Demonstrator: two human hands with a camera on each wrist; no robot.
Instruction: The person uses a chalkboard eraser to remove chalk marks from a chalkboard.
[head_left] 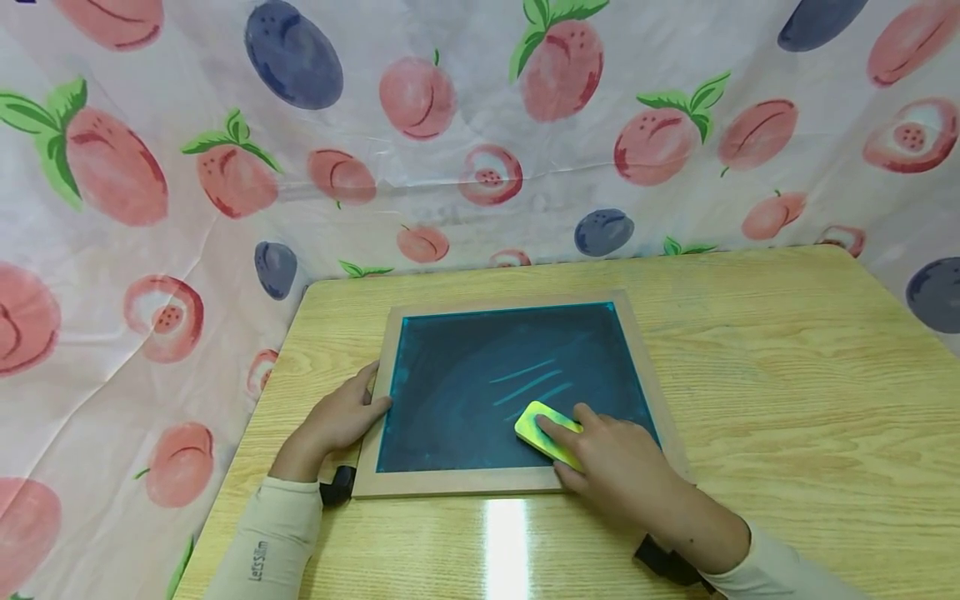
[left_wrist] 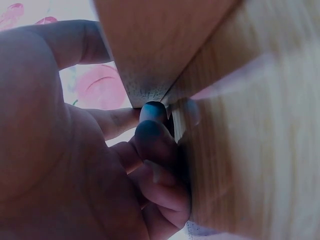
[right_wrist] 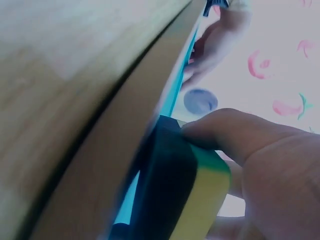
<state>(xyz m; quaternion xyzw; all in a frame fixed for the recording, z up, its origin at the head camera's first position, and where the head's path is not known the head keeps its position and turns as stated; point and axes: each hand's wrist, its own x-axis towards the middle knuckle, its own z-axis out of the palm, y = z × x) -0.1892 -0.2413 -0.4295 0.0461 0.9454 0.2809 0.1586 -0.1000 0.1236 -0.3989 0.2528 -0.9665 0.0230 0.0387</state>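
A small chalkboard [head_left: 457, 400] in a pale wooden frame lies flat on the table, bearing several light blue chalk strokes right of its middle. My left hand [head_left: 345, 412] holds the frame's left side, thumb on top and the other fingers down along the outer edge; in the left wrist view bluish chalk colours the fingertips [left_wrist: 152, 130]. Near the board's lower right, my right hand [head_left: 622, 458] grips a yellow-green chalkboard eraser [head_left: 543, 429] smudged with blue. Up close in the right wrist view, the eraser's dark felt side [right_wrist: 167, 175] faces the board.
The board rests on a light wood-grain table [head_left: 787, 400]. A fruit-printed cloth [head_left: 480, 108] hangs behind and to the sides. Dark wrist-mounted devices [head_left: 337, 486] sit under both wrists, and a bright light reflection shows on the table's front part.
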